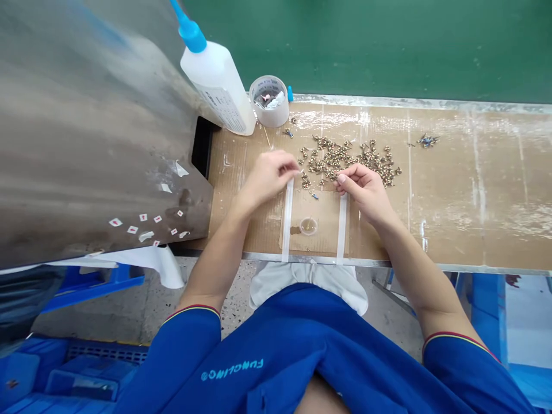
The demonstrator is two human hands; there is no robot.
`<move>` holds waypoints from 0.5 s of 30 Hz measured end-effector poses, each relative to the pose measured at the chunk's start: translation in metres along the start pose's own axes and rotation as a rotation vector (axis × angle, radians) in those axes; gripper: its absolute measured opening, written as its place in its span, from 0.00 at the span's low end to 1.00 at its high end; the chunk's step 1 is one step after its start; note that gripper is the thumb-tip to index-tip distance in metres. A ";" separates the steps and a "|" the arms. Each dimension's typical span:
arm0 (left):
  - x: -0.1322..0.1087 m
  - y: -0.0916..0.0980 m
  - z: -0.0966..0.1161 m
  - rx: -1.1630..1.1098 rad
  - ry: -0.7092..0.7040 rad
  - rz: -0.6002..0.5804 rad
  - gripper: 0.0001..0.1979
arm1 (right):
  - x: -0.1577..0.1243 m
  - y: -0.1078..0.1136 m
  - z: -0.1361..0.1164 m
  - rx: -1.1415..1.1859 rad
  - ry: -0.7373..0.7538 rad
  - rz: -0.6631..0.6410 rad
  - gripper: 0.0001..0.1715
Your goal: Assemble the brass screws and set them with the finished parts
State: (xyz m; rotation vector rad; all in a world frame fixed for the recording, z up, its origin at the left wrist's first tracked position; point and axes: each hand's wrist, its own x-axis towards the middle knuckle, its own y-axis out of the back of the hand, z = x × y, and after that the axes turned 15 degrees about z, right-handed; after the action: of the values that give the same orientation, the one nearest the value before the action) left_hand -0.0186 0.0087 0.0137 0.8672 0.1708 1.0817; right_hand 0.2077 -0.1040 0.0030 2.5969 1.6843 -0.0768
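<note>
A loose pile of small brass-coloured metal parts with ring-like ends lies on the cardboard-covered bench. At its left edge, my left hand is closed with thumb and fingertips together; what they hold, if anything, is too small to name. My right hand pinches at the pile's near edge, and its fingertips hide whatever is between them. One small blue-and-metal piece lies between the hands. Closer to me, a small clear round dish rests on a taped cardboard patch.
A white bottle with a blue nozzle and a tape roll holding scraps stand at the back left. A thin stick lies near them. A metal panel borders the left. More blue pieces lie to the right; a green surface is behind.
</note>
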 end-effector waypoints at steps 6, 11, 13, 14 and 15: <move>-0.013 -0.032 0.024 0.046 -0.276 -0.294 0.05 | 0.004 0.004 0.000 -0.009 -0.004 0.041 0.25; -0.016 -0.040 0.027 -0.094 -0.216 -0.243 0.06 | 0.004 0.001 0.000 0.047 -0.052 0.033 0.29; -0.015 -0.034 0.030 -0.375 -0.114 -0.205 0.03 | 0.004 0.001 -0.001 0.093 -0.074 0.040 0.29; -0.015 -0.031 0.032 -0.525 -0.045 -0.189 0.04 | 0.004 0.001 -0.001 0.115 -0.079 0.048 0.29; -0.015 -0.027 0.034 -0.664 0.027 -0.180 0.07 | 0.004 0.001 -0.002 0.134 -0.079 0.057 0.29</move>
State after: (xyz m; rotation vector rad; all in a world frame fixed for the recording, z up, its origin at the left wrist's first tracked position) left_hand 0.0106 -0.0268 0.0135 0.2346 -0.0887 0.8955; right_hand 0.2097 -0.1009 0.0044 2.6951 1.6308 -0.2959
